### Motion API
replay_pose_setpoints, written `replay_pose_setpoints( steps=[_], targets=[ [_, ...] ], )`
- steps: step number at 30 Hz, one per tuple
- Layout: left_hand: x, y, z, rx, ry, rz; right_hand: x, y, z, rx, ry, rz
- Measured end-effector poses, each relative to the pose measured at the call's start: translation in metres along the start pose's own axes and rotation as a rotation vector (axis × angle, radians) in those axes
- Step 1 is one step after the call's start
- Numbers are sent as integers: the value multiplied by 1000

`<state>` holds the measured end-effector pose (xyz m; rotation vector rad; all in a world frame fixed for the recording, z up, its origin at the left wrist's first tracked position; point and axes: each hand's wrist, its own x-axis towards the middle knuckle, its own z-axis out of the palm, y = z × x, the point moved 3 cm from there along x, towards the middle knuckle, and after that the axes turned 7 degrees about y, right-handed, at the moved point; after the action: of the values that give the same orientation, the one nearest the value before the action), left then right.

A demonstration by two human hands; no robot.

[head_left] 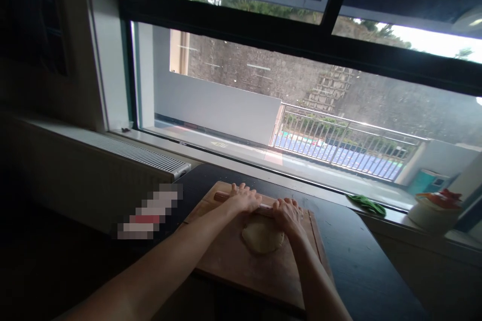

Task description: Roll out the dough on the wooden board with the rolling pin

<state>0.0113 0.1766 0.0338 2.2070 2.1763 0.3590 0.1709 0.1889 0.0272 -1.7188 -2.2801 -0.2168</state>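
Observation:
A flattened round of pale dough (262, 236) lies on a wooden board (241, 271). Across its far edge runs a wooden rolling pin (221, 196), its left end sticking out past my left hand (245, 198). That hand is closed over the pin from above, left of its middle. My right hand (289, 214) bears down on the pin farther right, fingers curled over it and hiding that end. A short stretch of the pin shows between both hands.
The board rests on a dark table (350, 241) against the window sill. A green cloth (366, 204) and a pale container with an orange-red top (437, 208) sit on the sill at right. A white radiator (124, 155) stands at left.

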Motion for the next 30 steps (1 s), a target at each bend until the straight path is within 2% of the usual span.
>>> replay_pose_setpoints(
  steps=[4,10,15,21,26,30],
  targets=[
    [4,-1,1,25,-31,-56,4,1,4,29,0,25],
    [38,-13,15,8,-46,-141,33,7,18,48,-65,23],
    [47,-19,17,-20,-69,-179,50,8,23,26,-122,-1],
    [38,-15,15,-16,-51,-138,34,6,13,8,-105,-69],
    [16,-6,12,25,-10,-54,10,4,4,30,-36,-30],
    [3,-2,11,67,74,-16,-1,2,-1,36,24,-14]
  ],
)
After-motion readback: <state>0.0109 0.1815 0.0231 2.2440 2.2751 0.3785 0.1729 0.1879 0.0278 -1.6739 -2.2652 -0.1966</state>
